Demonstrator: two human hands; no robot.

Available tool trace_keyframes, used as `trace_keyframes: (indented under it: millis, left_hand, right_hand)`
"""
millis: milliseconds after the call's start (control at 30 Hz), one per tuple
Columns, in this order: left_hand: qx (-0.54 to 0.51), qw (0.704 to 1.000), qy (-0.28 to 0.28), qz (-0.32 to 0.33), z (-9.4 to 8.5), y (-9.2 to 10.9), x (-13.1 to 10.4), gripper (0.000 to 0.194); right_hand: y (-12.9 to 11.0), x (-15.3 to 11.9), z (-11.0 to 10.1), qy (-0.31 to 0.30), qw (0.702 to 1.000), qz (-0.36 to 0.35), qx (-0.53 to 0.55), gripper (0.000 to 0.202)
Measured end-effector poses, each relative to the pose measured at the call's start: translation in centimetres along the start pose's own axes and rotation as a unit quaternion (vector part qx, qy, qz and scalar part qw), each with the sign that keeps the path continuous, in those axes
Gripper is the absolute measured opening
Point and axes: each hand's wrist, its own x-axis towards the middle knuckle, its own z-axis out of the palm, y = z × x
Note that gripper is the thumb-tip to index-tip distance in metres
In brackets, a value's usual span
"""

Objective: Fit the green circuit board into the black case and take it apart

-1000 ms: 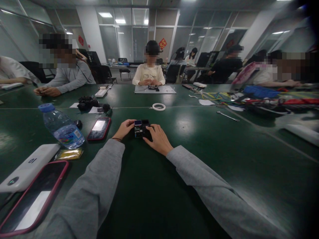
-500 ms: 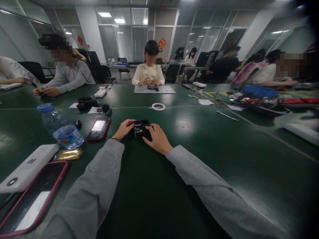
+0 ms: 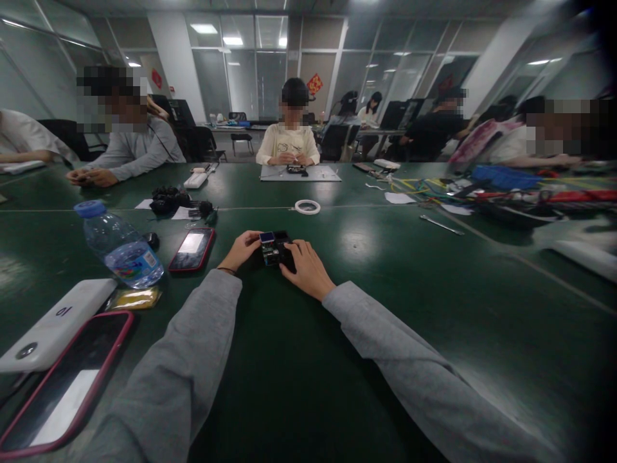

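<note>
A small black electronic device (image 3: 272,251) with a little bluish screen and exposed circuit parts is between my hands at the middle of the green table (image 3: 299,360). My left hand (image 3: 241,249) pinches its upper left corner beside the screen. My right hand (image 3: 307,269) lies over its right side, fingers on the top and thumb at the near edge. The right fingers cover part of the device. A phone in a red case (image 3: 193,249) lies just left of my left hand.
Leftward are a water bottle (image 3: 126,247), yellow packet (image 3: 136,298), white power bank (image 3: 62,321) and large phone (image 3: 67,386). A tape roll (image 3: 307,207) sits ahead; a wrench (image 3: 441,225) and tangled cables (image 3: 434,186) lie right. Across the table, a person (image 3: 289,141) works at a board.
The whole view has shifted very slightly. The device appears turned a little between my hands, which keep their hold on it.
</note>
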Motion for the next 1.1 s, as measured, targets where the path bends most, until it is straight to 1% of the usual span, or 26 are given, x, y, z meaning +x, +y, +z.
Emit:
trace_keyframes:
  millis: [233,700,967,1100]
  left_hand:
    - [-0.011,1.000,0.002,0.003,0.09,0.10,-0.03,0.032]
    - [-0.005,1.000,-0.010,0.008,-0.12,-0.06,-0.08,0.035]
    - [0.003,1.000,-0.007,0.001,-0.06,0.02,-0.12,0.034]
    - [-0.004,1.000,-0.011,0.004,-0.15,-0.31,0.07,0.034]
  right_hand:
    - [0.12,-0.01,0.15,0.005,1.000,-0.003,0.010,0.048]
    - [0.46,-0.04,0.36,-0.009,1.000,0.015,-0.006,0.052]
    - [0.58,-0.14,0.45,-0.020,0.999,0.029,0.027,0.052]
    - [0.67,-0.24,0.53,-0.003,0.998,0.039,0.039,0.051]
